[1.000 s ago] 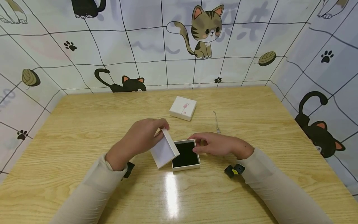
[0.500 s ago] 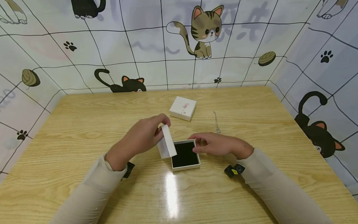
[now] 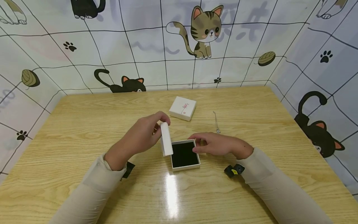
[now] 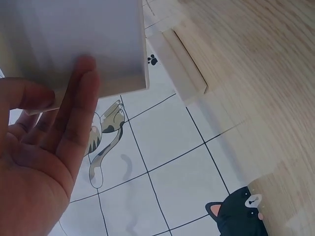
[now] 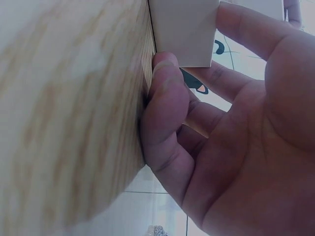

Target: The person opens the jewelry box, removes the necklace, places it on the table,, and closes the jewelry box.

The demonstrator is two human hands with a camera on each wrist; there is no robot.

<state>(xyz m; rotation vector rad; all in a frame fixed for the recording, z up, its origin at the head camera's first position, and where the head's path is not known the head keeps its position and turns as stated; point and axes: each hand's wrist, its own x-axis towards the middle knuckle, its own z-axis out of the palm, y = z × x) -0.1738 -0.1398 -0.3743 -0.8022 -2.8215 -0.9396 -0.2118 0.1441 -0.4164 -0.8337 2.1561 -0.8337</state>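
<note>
A white box lid [image 3: 166, 140] stands tipped on edge at the left side of the box base, its hollow inner side [image 4: 113, 34] facing my left palm. My left hand [image 3: 137, 135] pinches the lid's far end between thumb and fingers. The white box base [image 3: 186, 168], lined in black, lies on the table. At its far right corner my right hand [image 3: 218, 144] grips it, thumb on the right rim and fingers bent around the side. In the right wrist view the base's white outer wall [image 5: 184, 34] sits between the fingers.
Behind the hands lies a second small white box [image 3: 183, 108] with a pink flower print. A thin silver necklace [image 3: 216, 122] with a pendant lies just beyond the right hand. A cat-patterned cloth [image 3: 151, 46] rises along the back and sides of the wooden table [image 3: 98, 118].
My left hand has lifted and turned the lid, from slanting with its inside showing to upright with its outer edge toward the head view. The right hand and base have stayed put.
</note>
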